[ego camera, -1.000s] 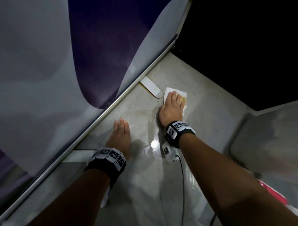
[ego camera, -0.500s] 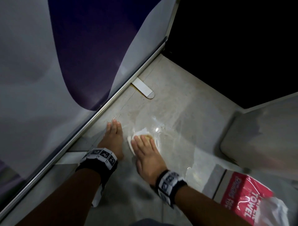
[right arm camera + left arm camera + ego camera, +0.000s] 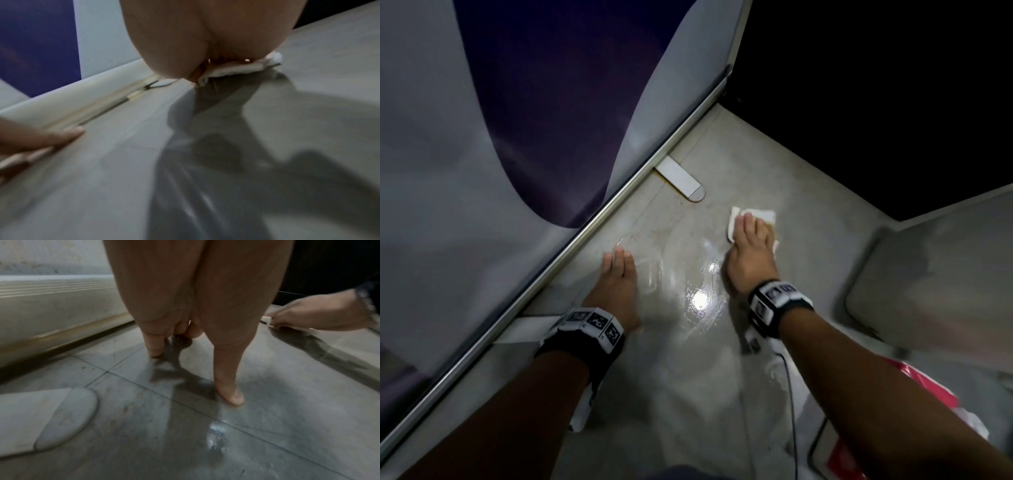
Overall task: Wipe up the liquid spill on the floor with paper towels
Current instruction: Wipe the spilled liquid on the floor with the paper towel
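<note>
A folded white paper towel [image 3: 755,216] with a yellowish wet stain lies on the grey floor under my right hand [image 3: 751,246], whose straight fingers press it flat. In the right wrist view the paper towel [image 3: 236,69] shows bunched beneath the palm. A shiny wet spill [image 3: 695,291] glistens on the floor between my hands, nearer to me than the towel. My left hand [image 3: 618,274] rests flat on the floor beside the metal rail, fingers straight and holding nothing. The left wrist view shows its fingertips [image 3: 232,395] touching the wet floor.
A metal rail [image 3: 585,236] under a grey and purple panel runs diagonally on the left. A white floor stop [image 3: 681,180] lies just beyond the towel. A red paper towel pack [image 3: 928,387] sits at lower right, behind my right forearm. A grey object [image 3: 935,274] stands at right.
My right hand slid the towel back toward me, close to my left hand, then pushed it away again to the far right of the spill. The left hand stayed planted.
</note>
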Demonstrator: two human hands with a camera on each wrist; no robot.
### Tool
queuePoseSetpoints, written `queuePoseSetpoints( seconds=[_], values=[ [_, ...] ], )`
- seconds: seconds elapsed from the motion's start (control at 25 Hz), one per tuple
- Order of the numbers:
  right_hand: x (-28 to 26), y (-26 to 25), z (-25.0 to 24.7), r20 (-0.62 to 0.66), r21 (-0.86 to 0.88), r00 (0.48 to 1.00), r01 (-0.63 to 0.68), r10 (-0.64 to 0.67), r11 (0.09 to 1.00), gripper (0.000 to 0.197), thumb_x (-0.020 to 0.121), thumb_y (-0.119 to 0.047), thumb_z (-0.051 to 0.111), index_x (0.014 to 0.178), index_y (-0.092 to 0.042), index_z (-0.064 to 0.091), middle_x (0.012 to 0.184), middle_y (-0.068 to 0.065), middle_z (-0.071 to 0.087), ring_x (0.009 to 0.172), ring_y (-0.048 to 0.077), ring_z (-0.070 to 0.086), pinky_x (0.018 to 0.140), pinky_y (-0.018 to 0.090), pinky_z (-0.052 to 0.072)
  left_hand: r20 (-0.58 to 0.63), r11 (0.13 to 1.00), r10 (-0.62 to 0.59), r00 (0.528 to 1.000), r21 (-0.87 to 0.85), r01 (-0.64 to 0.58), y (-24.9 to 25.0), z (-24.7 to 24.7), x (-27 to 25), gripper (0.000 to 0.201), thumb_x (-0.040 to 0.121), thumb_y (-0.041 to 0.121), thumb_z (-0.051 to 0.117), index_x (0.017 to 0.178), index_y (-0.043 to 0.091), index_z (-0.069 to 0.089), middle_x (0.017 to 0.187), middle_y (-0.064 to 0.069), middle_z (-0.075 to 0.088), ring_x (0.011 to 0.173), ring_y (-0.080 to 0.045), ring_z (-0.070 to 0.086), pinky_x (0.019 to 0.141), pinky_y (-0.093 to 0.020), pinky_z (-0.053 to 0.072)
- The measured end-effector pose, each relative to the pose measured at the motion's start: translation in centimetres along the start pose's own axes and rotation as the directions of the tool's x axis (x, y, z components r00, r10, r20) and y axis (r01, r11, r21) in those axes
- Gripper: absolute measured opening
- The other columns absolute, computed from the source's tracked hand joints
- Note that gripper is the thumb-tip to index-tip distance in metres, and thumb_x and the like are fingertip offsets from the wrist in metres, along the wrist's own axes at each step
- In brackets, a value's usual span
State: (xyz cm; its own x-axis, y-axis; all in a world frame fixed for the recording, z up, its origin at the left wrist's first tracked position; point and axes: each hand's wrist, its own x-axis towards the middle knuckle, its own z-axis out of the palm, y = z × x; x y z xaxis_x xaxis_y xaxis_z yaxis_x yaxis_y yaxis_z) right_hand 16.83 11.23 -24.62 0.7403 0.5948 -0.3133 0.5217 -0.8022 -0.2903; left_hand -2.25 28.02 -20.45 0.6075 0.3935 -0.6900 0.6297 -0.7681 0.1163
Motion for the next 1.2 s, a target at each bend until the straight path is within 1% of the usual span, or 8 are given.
queuePoseSetpoints(
  seconds=[0.08,0.28,0.48,0.6,0.76,0.88,1.08,1.2],
  values=[
    [1.4,-2.7,0.8,-0.026,0.029,0.996,-0.086,0.087,0.996,0.067,0.094,-0.019,0.033,0.156,-0.002,0.016,0.163,0.019,0.013,0.15,0.039,0.008,0.123,0.051,-0.001,0.005,0.999,0.011,1.0,0.043,-0.011,0.3,0.0,0.1,0.136,0.068,0.039,0.086,0.151,-0.001,-0.015,0.16,-0.018,-0.018,0.148,-0.035,-0.018,0.123,-0.037,0.003],
    [-8.8,-7.1,5.9,0.052,-0.026,0.935,0.351,-0.35,0.936,0.074,0.084,-0.03,0.032,0.153,-0.002,0.028,0.159,0.018,0.028,0.145,0.044,0.022,0.118,0.059,0.014,-0.011,0.999,0.01,1.0,0.033,-0.009,0.1,0.1,0.0,0.127,0.071,0.032,0.081,0.152,0.0,-0.012,0.161,-0.018,-0.015,0.149,-0.034,-0.014,0.123,-0.037,0.004],
    [-21.1,1.1,5.7,0.171,-0.086,0.904,0.41,-0.392,0.908,0.062,0.1,-0.031,0.039,0.156,-0.007,0.024,0.164,0.01,0.015,0.15,0.033,0.017,0.122,0.049,0.013,0.015,0.986,0.037,0.999,-0.165,-0.034,-0.4,-0.5,-0.2,0.097,0.082,0.009,0.057,0.154,0.007,-0.007,0.162,-0.01,-0.019,0.149,-0.027,-0.017,0.123,-0.037,0.005],
    [-16.7,5.4,3.5,0.035,-0.056,0.999,0.041,-0.039,0.998,0.062,0.101,-0.032,0.03,0.154,-0.001,0.024,0.162,0.019,0.018,0.15,0.037,0.016,0.122,0.052,0.012,-0.008,0.986,0.05,0.999,-0.156,-0.051,-0.8,0.0,0.5,0.094,0.081,0.016,0.054,0.154,0.003,-0.003,0.162,-0.015,-0.014,0.149,-0.03,-0.015,0.123,-0.037,0.0],
    [-1.9,3.8,-0.5,-0.03,0.009,0.967,-0.255,0.255,0.967,0.066,0.1,-0.035,0.018,0.155,0.002,0.017,0.162,0.024,0.013,0.149,0.041,0.011,0.122,0.051,0.005,-0.045,0.994,0.058,0.997,-0.088,-0.062,-0.9,0.1,0.7,0.088,0.083,0.027,0.045,0.153,-0.002,-0.001,0.161,-0.021,-0.008,0.15,-0.033,-0.008,0.122,-0.037,-0.001],
    [2.3,-3.5,1.0,0.015,-0.044,0.992,-0.125,0.126,0.991,0.063,0.102,-0.029,0.027,0.157,-0.004,0.009,0.165,0.017,0.004,0.151,0.039,0.001,0.121,0.052,-0.003,-0.038,0.996,0.06,0.998,-0.063,-0.062,-0.5,-0.5,0.1,0.083,0.082,0.033,0.026,0.152,-0.003,-0.001,0.161,-0.02,-0.008,0.15,-0.034,-0.007,0.12,-0.035,-0.005],
    [0.4,-14.8,5.1,0.179,-0.041,0.946,0.282,-0.271,0.959,0.062,0.104,-0.03,0.022,0.159,-0.014,-0.001,0.166,0.006,-0.008,0.152,0.028,-0.011,0.122,0.049,-0.008,-0.039,0.963,0.098,0.994,-0.248,-0.105,-1.7,-0.6,0.0,0.085,0.091,0.016,0.051,0.156,0.01,-0.004,0.163,-0.009,-0.012,0.151,-0.027,-0.01,0.123,-0.035,0.002],
    [-1.5,-13.9,5.8,0.165,-0.051,0.918,0.373,-0.361,0.926,0.061,0.103,-0.03,0.025,0.159,-0.015,0.005,0.167,0.005,-0.002,0.153,0.025,-0.008,0.123,0.047,-0.007,-0.253,0.883,0.029,0.967,-0.446,-0.143,-3.7,-0.1,-0.3,0.066,0.088,0.009,0.048,0.152,0.012,0.033,0.16,-0.007,0.025,0.148,-0.019,0.022,0.122,-0.027,0.015]
  ],
)
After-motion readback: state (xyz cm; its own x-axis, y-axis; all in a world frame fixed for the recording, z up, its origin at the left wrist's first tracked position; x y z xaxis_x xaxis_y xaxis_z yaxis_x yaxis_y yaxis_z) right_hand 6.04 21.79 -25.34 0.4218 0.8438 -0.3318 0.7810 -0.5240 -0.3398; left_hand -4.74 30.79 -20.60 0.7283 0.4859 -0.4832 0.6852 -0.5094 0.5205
